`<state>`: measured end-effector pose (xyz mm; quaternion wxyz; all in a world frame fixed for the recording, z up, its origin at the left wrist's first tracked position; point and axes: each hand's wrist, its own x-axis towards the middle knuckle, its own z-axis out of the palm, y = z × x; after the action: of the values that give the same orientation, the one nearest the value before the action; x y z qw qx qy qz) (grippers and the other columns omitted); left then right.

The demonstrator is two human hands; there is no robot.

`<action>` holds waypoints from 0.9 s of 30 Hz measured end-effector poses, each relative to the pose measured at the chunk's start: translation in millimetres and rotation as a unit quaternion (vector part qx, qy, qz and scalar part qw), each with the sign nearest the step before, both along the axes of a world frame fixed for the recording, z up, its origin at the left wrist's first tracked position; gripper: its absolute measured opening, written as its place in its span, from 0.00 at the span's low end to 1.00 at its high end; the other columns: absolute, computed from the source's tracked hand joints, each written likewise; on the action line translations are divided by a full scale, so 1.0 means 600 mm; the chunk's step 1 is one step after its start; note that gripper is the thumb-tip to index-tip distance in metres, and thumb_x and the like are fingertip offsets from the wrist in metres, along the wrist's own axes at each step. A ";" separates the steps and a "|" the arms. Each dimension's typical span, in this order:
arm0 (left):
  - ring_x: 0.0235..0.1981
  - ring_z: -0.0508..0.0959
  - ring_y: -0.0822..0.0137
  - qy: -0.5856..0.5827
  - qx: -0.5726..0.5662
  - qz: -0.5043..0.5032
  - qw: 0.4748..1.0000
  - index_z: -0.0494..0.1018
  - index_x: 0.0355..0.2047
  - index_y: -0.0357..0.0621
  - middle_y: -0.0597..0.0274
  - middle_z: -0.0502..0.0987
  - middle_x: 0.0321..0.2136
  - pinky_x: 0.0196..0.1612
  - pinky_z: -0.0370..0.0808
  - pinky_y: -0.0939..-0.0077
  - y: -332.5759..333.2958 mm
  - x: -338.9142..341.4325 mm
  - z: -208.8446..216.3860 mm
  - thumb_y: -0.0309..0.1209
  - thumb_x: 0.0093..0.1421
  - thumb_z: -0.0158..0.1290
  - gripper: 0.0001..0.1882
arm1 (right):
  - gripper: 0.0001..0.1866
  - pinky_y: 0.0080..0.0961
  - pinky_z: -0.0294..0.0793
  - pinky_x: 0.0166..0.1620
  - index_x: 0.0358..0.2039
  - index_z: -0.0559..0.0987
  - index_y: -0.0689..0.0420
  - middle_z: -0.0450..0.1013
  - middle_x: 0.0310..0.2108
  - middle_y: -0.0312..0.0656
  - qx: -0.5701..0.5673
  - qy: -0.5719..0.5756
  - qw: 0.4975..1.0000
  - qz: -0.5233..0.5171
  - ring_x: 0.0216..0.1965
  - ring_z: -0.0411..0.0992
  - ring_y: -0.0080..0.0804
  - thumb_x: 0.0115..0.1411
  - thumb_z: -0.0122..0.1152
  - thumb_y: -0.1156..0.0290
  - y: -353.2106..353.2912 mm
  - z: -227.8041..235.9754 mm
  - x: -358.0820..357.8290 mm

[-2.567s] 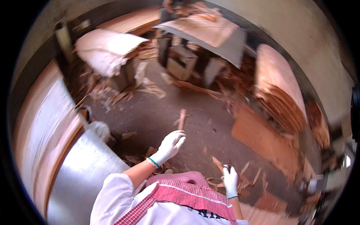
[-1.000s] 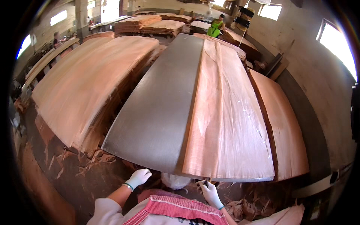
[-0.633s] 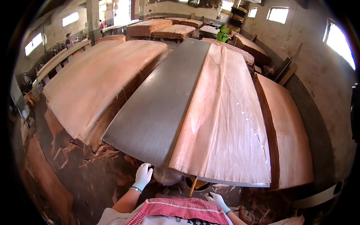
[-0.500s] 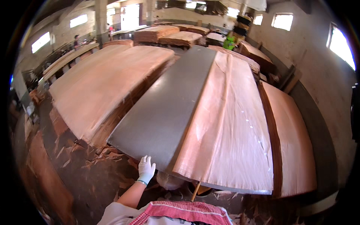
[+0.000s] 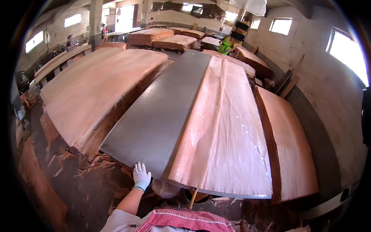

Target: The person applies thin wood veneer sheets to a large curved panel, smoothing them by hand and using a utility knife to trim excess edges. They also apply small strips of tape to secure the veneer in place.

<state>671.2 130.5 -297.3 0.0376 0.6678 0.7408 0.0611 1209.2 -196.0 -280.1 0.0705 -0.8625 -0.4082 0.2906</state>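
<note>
My left hand (image 5: 142, 176), in a white glove, is at the near edge of a dark grey tabletop (image 5: 154, 112). Its fingers point away from me, outstretched and a little apart, with nothing held. To the right of it, a large sheet of pinkish wood veneer (image 5: 232, 131) covers the right part of the tabletop. A raised fold runs lengthwise along the sheet, and several small white patches dot its right side. Under the veneer's near edge, a thin wooden stick (image 5: 193, 198) pokes out toward me. My right hand is out of view.
Tall veneer stacks flank the table, one on the left (image 5: 104, 91) and one on the right (image 5: 288, 143). Torn veneer scraps (image 5: 96, 164) litter the floor at the left. A person in bright green (image 5: 225, 46) is beyond the table's far end, near more stacks.
My view has shifted a little to the right, so the whole scene sits farther left. My left hand stays at the table's near edge, its fingers now straighter. The veneer looks unmoved.
</note>
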 end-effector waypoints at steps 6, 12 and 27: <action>0.69 0.54 0.50 -0.025 0.007 -0.004 1.000 0.57 0.66 0.39 0.48 0.53 0.68 0.69 0.52 0.56 0.003 0.001 0.003 0.48 0.59 0.52 0.39 | 0.30 0.43 0.73 0.42 0.36 0.81 0.61 0.77 0.33 0.59 -0.007 -0.013 0.999 -0.035 0.41 0.77 0.54 0.58 0.56 0.42 -0.049 0.009 0.008; 0.69 0.53 0.50 -0.030 -0.021 0.007 0.999 0.55 0.66 0.39 0.48 0.52 0.69 0.70 0.50 0.56 0.002 0.001 0.013 0.49 0.60 0.51 0.40 | 0.30 0.43 0.73 0.42 0.36 0.81 0.61 0.77 0.33 0.59 -0.028 -0.004 0.999 -0.020 0.41 0.77 0.54 0.58 0.56 0.41 -0.056 -0.003 -0.019; 0.71 0.49 0.51 -0.018 -0.008 0.004 1.000 0.54 0.67 0.39 0.49 0.50 0.70 0.70 0.49 0.56 -0.005 -0.001 0.010 0.48 0.62 0.49 0.39 | 0.31 0.43 0.73 0.43 0.36 0.82 0.61 0.77 0.33 0.59 -0.075 0.017 0.996 0.039 0.41 0.77 0.54 0.58 0.56 0.41 -0.011 -0.037 -0.075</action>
<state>670.5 127.3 -291.2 0.0563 0.6635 0.7430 0.0669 1164.2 -202.6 -302.0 0.0013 -0.8438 -0.4171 0.3376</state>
